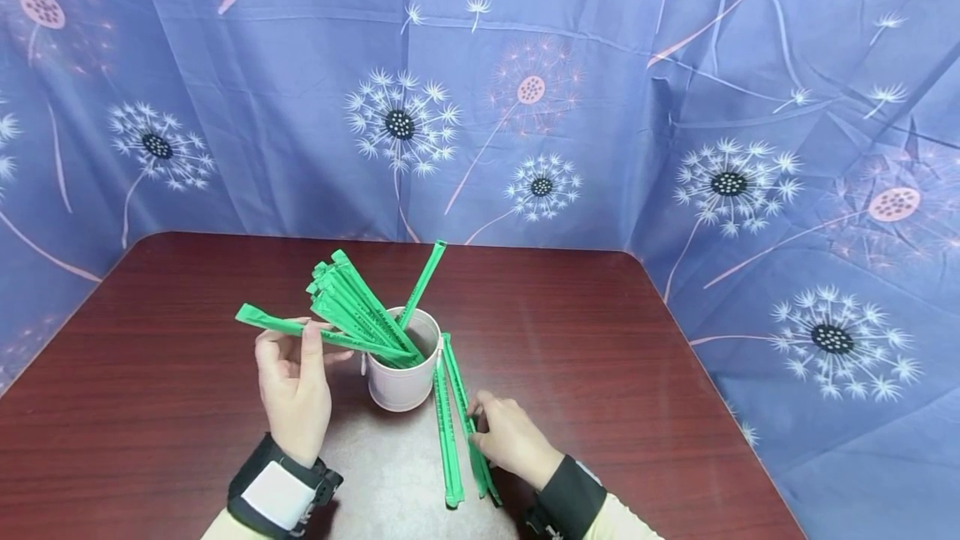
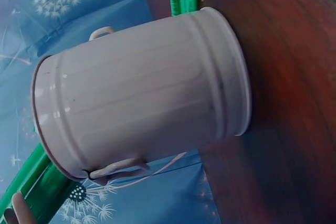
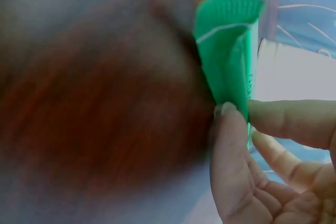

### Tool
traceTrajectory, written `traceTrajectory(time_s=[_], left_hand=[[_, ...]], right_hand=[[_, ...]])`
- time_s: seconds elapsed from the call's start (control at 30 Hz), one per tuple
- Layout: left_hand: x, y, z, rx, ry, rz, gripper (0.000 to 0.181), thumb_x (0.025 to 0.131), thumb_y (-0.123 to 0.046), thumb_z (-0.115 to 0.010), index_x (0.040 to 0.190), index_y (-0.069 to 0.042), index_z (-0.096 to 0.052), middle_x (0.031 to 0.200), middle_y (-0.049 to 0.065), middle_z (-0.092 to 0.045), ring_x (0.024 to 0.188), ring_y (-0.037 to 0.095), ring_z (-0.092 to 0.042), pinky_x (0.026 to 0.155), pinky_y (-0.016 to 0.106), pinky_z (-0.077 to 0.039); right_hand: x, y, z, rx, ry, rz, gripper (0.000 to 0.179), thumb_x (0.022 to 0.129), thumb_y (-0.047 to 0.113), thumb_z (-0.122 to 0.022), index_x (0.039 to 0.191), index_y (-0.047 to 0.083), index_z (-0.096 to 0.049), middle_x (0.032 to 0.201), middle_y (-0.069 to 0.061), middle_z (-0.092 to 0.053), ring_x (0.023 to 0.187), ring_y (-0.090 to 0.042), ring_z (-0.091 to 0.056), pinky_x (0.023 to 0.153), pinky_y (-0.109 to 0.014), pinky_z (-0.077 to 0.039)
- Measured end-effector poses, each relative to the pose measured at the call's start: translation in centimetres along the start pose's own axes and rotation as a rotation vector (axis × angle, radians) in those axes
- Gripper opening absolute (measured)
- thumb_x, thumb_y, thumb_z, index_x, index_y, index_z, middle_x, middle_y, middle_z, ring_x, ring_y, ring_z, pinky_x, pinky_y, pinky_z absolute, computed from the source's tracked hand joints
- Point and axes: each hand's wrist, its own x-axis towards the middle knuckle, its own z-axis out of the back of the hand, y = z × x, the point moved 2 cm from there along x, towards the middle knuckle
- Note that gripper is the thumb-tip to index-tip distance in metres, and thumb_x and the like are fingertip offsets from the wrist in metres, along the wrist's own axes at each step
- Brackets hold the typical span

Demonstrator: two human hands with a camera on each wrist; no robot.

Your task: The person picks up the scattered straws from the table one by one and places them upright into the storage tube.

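A small pale metal pail (image 1: 401,387) stands on the table, holding a leaning bunch of green paper-wrapped straws (image 1: 352,302). At its left, my left hand (image 1: 296,402) pinches one wrapped straw (image 1: 273,322) between thumb and fingers, and the straw's far end lies inside the pail rim. In the left wrist view, the pail's side and handle (image 2: 118,169) fill the middle, with a fingertip (image 2: 22,208) on the green wrappers. To the right of the pail, my right hand (image 1: 513,440) pinches another wrapped straw (image 3: 223,72) near its crimped end, low over the table.
More green wrapped straws (image 1: 447,440) lie on the dark red wooden table (image 1: 585,340), running from the pail towards the front. A blue dandelion-print cloth (image 1: 300,107) hangs behind the table and along its sides.
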Motion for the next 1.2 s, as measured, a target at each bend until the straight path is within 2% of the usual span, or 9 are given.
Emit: traceTrajectory(time_s=[0.1, 0.2, 0.33, 0.47, 0.63, 0.8, 0.9, 1.0, 1.2], left_hand=[[-0.1, 0.1, 0.0, 0.14, 0.015, -0.007, 0.017, 0.099, 0.001, -0.054, 0.112, 0.01, -0.049, 0.1, -0.001, -0.067, 0.08, 0.005, -0.068, 0.06, 0.018, -0.061], [-0.2, 0.0, -0.1, 0.317, 0.043, -0.017, 0.02, 0.097, 0.002, -0.058, 0.11, 0.015, -0.051, 0.101, -0.011, -0.066, 0.079, -0.002, -0.066, 0.06, 0.014, -0.06], [-0.3, 0.1, -0.2, 0.485, 0.062, -0.008, 0.014, 0.094, -0.001, -0.064, 0.105, 0.008, -0.062, 0.096, -0.017, -0.063, 0.074, -0.007, -0.064, 0.058, 0.011, -0.057], [-0.4, 0.4, -0.3, 0.594, 0.075, -0.011, 0.009, 0.092, -0.005, -0.07, 0.098, 0.001, -0.067, 0.088, -0.009, -0.063, 0.07, -0.007, -0.059, 0.058, 0.007, -0.052], [-0.5, 0.8, -0.3, 0.687, 0.101, -0.048, 0.011, 0.088, -0.008, -0.075, 0.085, -0.002, -0.066, 0.082, 0.003, -0.063, 0.069, -0.008, -0.052, 0.059, 0.007, -0.045], [-0.7, 1.0, -0.2, 0.74, 0.122, -0.067, 0.017, 0.084, -0.009, -0.078, 0.078, -0.004, -0.063, 0.077, 0.003, -0.06, 0.063, -0.006, -0.051, 0.055, 0.011, -0.044], [-0.7, 0.9, -0.2, 0.767, 0.135, -0.035, 0.019, 0.084, -0.012, -0.079, 0.077, -0.006, -0.063, 0.077, 0.002, -0.061, 0.061, -0.005, -0.051, 0.054, 0.011, -0.043], [-0.7, 0.8, -0.3, 0.782, 0.146, 0.027, 0.019, 0.084, -0.016, -0.08, 0.078, -0.007, -0.064, 0.077, 0.001, -0.062, 0.062, -0.005, -0.053, 0.056, 0.009, -0.043], [-0.9, 0.6, -0.5, 0.767, 0.168, 0.128, 0.021, 0.084, -0.016, -0.08, 0.087, -0.007, -0.062, 0.079, 0.003, -0.067, 0.068, -0.006, -0.056, 0.06, 0.007, -0.046]], right_hand=[[0.0, -0.1, 0.0, 0.037, 0.003, -0.006, 0.025, 0.086, -0.004, -0.067, 0.108, 0.002, -0.057, 0.076, -0.004, -0.06, 0.048, -0.011, -0.056, 0.04, -0.02, -0.05], [0.0, -0.1, 0.0, 0.042, 0.005, -0.01, 0.027, 0.086, -0.004, -0.068, 0.109, 0.002, -0.055, 0.076, -0.004, -0.061, 0.048, -0.012, -0.056, 0.04, -0.02, -0.05], [0.1, -0.1, 0.0, 0.047, 0.007, -0.02, 0.028, 0.086, -0.004, -0.068, 0.109, 0.003, -0.055, 0.076, -0.004, -0.06, 0.048, -0.012, -0.057, 0.039, -0.021, -0.05], [0.1, -0.1, -0.1, 0.039, -0.002, -0.028, 0.028, 0.085, -0.004, -0.068, 0.109, 0.003, -0.056, 0.074, -0.003, -0.061, 0.047, -0.013, -0.057, 0.038, -0.021, -0.05], [0.1, -0.1, -0.1, 0.041, -0.006, -0.03, 0.028, 0.085, -0.004, -0.069, 0.109, 0.003, -0.056, 0.075, -0.004, -0.061, 0.047, -0.013, -0.057, 0.038, -0.021, -0.051], [0.0, -0.1, -0.1, 0.054, -0.004, -0.029, 0.03, 0.085, -0.004, -0.069, 0.111, 0.002, -0.055, 0.076, -0.005, -0.061, 0.047, -0.013, -0.057, 0.039, -0.021, -0.051], [0.0, -0.2, -0.1, 0.07, 0.002, -0.03, 0.03, 0.086, -0.004, -0.068, 0.112, 0.002, -0.054, 0.077, -0.006, -0.06, 0.048, -0.014, -0.057, 0.039, -0.022, -0.051], [0.0, -0.3, -0.1, 0.099, 0.0, -0.03, 0.033, 0.087, -0.004, -0.067, 0.116, 0.0, -0.052, 0.079, -0.006, -0.06, 0.05, -0.015, -0.057, 0.039, -0.023, -0.052], [0.0, -0.4, -0.1, 0.187, -0.039, -0.047, 0.048, 0.09, -0.007, -0.06, 0.135, -0.007, -0.043, 0.082, -0.007, -0.058, 0.053, -0.016, -0.056, 0.041, -0.026, -0.054]])
